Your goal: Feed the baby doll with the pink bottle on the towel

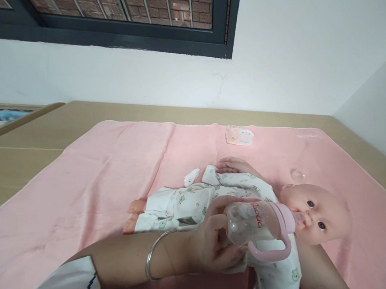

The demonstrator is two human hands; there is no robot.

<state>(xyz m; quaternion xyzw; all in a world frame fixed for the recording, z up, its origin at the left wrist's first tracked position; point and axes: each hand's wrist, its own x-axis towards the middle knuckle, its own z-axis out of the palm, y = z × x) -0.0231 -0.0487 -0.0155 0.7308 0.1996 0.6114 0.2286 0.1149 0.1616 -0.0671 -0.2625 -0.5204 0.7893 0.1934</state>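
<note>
My left hand [217, 238], with a silver bangle on the wrist, is closed around a clear baby bottle [252, 222] with a pink collar and pink handles. The bottle lies nearly level, and its teat touches the mouth of a baby doll [319, 214]. The doll lies on its back in white pyjamas with small green prints. My right arm passes beneath its neck, and my right hand [236, 164] comes out on the far side, with its fingers around the doll's sleeved arm. Part of that hand is hidden by the sleeve.
A pink blanket [121, 168] covers much of the wooden surface [77, 113]. On it lie a small clear packet [239, 135], a white folded cloth [192, 177] and a transparent round piece [297, 174]. Behind stands a white wall with a dark-framed window [137, 26].
</note>
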